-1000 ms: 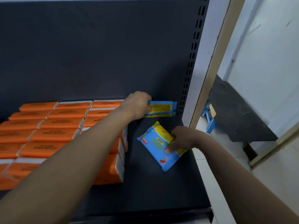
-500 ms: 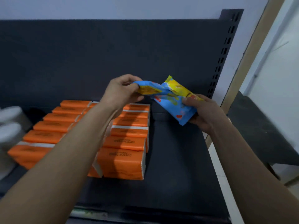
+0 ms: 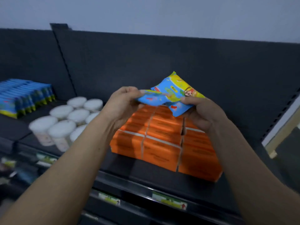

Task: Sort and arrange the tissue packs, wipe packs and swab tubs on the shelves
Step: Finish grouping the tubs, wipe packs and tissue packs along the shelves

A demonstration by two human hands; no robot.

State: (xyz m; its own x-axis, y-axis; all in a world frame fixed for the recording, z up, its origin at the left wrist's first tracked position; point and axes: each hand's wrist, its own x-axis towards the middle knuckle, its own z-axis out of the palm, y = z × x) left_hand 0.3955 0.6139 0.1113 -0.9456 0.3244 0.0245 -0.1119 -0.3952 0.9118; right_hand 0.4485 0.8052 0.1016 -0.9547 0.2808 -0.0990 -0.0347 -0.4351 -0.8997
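left hand [image 3: 121, 105] and right hand [image 3: 203, 115] pinch wipe packs [image 3: 174, 95] mid-frame; a slack grip could drop one onto the tissue packs [image 3: 162, 143].

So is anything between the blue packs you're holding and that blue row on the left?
Yes: the white swab tubs stand between the held wipe packs and the blue row.

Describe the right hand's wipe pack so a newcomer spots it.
Above the stacked orange tissue packs, each hand holds a blue wipe pack. The right hand grips the tilted pack showing its cartoon figure; the left hand pinches the flatter pack.
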